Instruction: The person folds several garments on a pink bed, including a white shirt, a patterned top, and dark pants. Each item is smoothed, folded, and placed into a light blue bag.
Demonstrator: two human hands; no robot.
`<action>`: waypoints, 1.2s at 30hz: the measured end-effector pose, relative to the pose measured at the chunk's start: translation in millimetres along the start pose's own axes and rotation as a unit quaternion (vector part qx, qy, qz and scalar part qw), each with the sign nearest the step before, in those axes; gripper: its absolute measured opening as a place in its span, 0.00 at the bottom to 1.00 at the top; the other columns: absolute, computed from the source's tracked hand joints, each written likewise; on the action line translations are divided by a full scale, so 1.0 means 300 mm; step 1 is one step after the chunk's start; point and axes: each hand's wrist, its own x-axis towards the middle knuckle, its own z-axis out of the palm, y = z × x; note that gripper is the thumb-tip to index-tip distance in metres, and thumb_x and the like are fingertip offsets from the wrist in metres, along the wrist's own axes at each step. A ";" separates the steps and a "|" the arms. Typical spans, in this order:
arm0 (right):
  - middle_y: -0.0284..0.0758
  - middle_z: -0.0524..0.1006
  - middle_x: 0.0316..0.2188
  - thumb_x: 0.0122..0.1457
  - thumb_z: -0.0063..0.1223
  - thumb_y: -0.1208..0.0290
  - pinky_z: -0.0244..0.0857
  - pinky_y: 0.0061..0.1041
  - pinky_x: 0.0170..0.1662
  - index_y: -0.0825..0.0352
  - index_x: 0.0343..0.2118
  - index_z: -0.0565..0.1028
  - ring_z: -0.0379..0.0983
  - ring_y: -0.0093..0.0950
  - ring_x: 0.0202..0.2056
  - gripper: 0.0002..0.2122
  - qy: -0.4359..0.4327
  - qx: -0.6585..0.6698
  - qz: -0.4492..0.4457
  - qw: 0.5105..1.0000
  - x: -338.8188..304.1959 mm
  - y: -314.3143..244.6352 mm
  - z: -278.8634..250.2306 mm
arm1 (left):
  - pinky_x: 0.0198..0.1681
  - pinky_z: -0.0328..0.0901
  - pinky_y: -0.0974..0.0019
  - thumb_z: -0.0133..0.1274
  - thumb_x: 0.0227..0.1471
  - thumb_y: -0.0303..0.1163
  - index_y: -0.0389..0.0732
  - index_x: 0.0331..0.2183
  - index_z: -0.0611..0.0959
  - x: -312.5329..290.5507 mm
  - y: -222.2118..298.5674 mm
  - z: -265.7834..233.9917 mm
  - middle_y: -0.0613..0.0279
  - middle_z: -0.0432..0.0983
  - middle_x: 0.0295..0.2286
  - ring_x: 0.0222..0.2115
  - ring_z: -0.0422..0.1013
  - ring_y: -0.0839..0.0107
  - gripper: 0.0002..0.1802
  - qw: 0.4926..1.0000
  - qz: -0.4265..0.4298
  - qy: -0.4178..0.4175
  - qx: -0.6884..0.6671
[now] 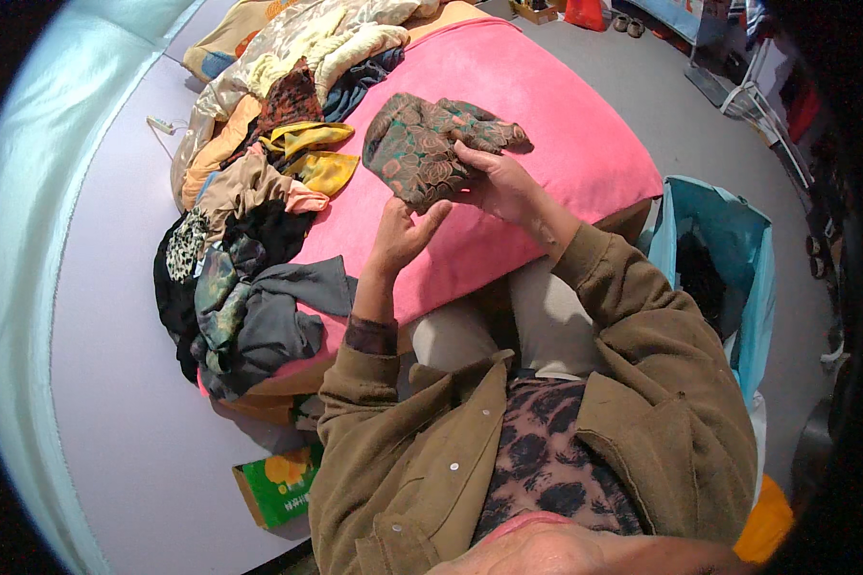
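Observation:
A folded brown-green patterned cloth (422, 153) is held up over a pink cover (537, 115). My right hand (508, 187) grips its near right side, with the thumb pressed on top and the fingers hidden underneath. At the near left edge, my left hand (406, 230) supports the cloth from below, its thumb sticking out to the right. Most of that hand's fingers are hidden by the fabric. A yellow patterned cloth (321, 158) lies to the left of the held piece, at the edge of a heap of clothes.
The heap on the left includes a dark grey garment (288, 307), a tan garment (244, 192) and a cream knit (355, 48). A light blue bag (762, 278) with dark contents stands at the right. A green box (283, 489) sits on the floor at lower left.

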 end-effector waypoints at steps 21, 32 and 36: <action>0.37 0.72 0.54 0.67 0.49 0.66 0.62 0.47 0.60 0.64 0.58 0.67 0.69 0.32 0.55 0.18 0.122 0.086 0.083 0.985 -0.382 0.217 -0.116 | 0.52 0.70 0.53 0.50 0.63 0.42 0.39 0.56 0.73 -0.139 -0.178 0.227 0.54 0.75 0.50 0.49 0.73 0.59 0.25 0.714 -0.420 0.102 -0.551; 0.38 0.78 0.50 0.63 0.55 0.71 0.71 0.33 0.54 0.69 0.55 0.73 0.76 0.31 0.49 0.18 0.208 -0.128 -0.260 0.934 -1.004 -0.358 -0.182 | 0.61 0.61 0.57 0.45 0.66 0.38 0.40 0.62 0.62 -0.033 -0.081 0.454 0.50 0.62 0.60 0.59 0.65 0.58 0.28 0.813 -0.228 0.004 -0.536; 0.36 0.77 0.47 0.63 0.55 0.66 0.69 0.31 0.48 0.69 0.55 0.72 0.75 0.28 0.44 0.20 0.479 -0.297 -0.257 0.785 -1.388 -0.462 -0.358 | 0.57 0.66 0.58 0.47 0.65 0.34 0.38 0.59 0.66 -0.143 -0.204 0.472 0.53 0.68 0.55 0.56 0.67 0.59 0.24 0.800 -0.370 0.073 -0.468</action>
